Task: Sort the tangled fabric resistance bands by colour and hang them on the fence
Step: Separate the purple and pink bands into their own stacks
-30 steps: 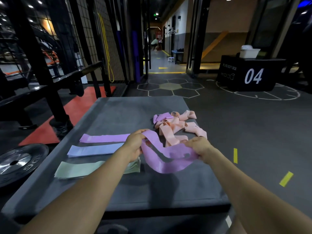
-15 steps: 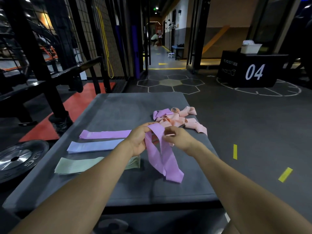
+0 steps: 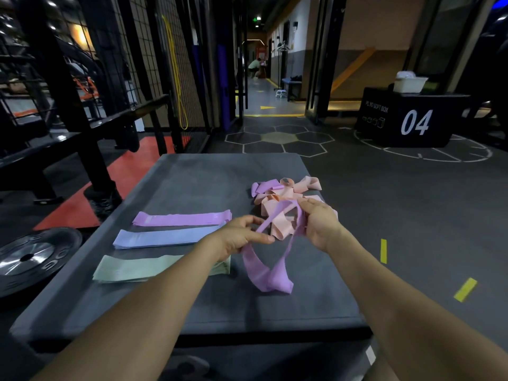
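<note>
Partly hidden: green band (image 3: 132,269) under left forearm; both hands (image 3: 242,236) (image 3: 320,224) pinch purple band (image 3: 270,273).

Dim indoor feed: I see small ceiling spots top left, a brighter lit corridor (image 3: 261,89) at centre, and warm light on the far right wall. Soft shadows sit under my forearms on the counter (image 3: 192,182); glare on the weight plate (image 3: 30,257). Wide-angle bending at edges, slight softness throughout, forearms blurred nearest the lens.

Grey platform (image 3: 192,182) with fabric bands (image 3: 181,219)
</note>
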`<state>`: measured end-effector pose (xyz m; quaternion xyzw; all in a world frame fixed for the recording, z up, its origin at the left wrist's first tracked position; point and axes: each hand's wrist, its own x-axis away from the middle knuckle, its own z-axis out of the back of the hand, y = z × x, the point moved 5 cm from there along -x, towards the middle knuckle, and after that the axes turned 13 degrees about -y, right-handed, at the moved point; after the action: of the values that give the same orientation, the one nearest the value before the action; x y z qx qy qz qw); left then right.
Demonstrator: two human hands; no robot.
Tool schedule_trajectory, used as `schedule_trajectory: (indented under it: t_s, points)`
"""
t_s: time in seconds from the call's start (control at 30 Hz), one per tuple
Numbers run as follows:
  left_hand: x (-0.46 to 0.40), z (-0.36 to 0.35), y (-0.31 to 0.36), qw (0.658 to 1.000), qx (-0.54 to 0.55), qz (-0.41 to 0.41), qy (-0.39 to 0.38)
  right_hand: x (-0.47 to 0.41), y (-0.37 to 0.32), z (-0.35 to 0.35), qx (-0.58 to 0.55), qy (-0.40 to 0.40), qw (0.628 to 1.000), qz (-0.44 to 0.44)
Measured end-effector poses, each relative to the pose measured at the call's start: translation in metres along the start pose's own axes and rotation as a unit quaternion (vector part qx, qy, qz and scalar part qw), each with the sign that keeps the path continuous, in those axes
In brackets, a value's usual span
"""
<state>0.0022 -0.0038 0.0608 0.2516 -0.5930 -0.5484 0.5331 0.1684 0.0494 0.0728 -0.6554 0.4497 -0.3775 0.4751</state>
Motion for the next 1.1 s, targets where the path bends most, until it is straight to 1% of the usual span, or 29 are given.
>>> schedule_trajectory:
  t_s: [0.17, 0.27, 0.37, 0.47, 0.57, 0.67, 0.73, 0.8, 0.87, 0.93, 1.0, 1.03, 1.1]
  points:
    - [0.003, 0.004, -0.008, 0.999, -0.019, 0.016, -0.024, 0.009, -0.01, 0.005, -0.087, 0.019, 0.996, 0.018]
    - [0.006, 0.008, -0.014, 0.999, -0.011, 0.016, -0.031, 0.012, -0.012, 0.013, -0.119, 0.067, 0.99, 0.021]
    - [0.012, 0.016, -0.021, 1.0, -0.005, 0.025, -0.005, 0.016, -0.013, 0.026, -0.109, 0.113, 0.987, 0.025]
    - [0.014, 0.027, -0.03, 0.999, 0.007, 0.043, 0.018, 0.014, -0.008, 0.037, -0.072, 0.14, 0.987, 0.017]
    - [0.017, 0.033, -0.033, 0.997, 0.047, 0.053, 0.026, 0.012, -0.002, 0.046, -0.02, 0.161, 0.987, -0.007]
    - [0.018, 0.041, -0.036, 0.995, 0.066, 0.051, 0.059, 0.014, 0.003, 0.051, 0.007, 0.173, 0.985, -0.021]
    - [0.019, 0.046, -0.037, 0.993, 0.064, 0.039, 0.092, 0.016, 0.005, 0.053, 0.035, 0.165, 0.985, -0.021]
    - [0.021, 0.052, -0.037, 0.991, 0.053, 0.025, 0.119, 0.019, 0.005, 0.052, 0.1, 0.136, 0.985, -0.029]
    - [0.023, 0.059, -0.037, 0.991, 0.016, 0.02, 0.128, 0.022, 0.005, 0.052, 0.18, 0.107, 0.977, -0.035]
    - [0.025, 0.064, -0.038, 0.991, -0.06, 0.034, 0.117, 0.023, 0.01, 0.053, 0.257, 0.087, 0.961, -0.046]
    - [0.027, 0.065, -0.038, 0.983, -0.136, 0.05, 0.111, 0.023, 0.016, 0.052, 0.358, 0.061, 0.93, -0.064]
    - [0.027, 0.065, -0.038, 0.977, -0.171, 0.053, 0.116, 0.023, 0.019, 0.051, 0.421, 0.052, 0.902, -0.082]
    - [0.028, 0.064, -0.036, 0.961, -0.242, 0.055, 0.124, 0.024, 0.023, 0.051, 0.554, 0.056, 0.823, -0.114]
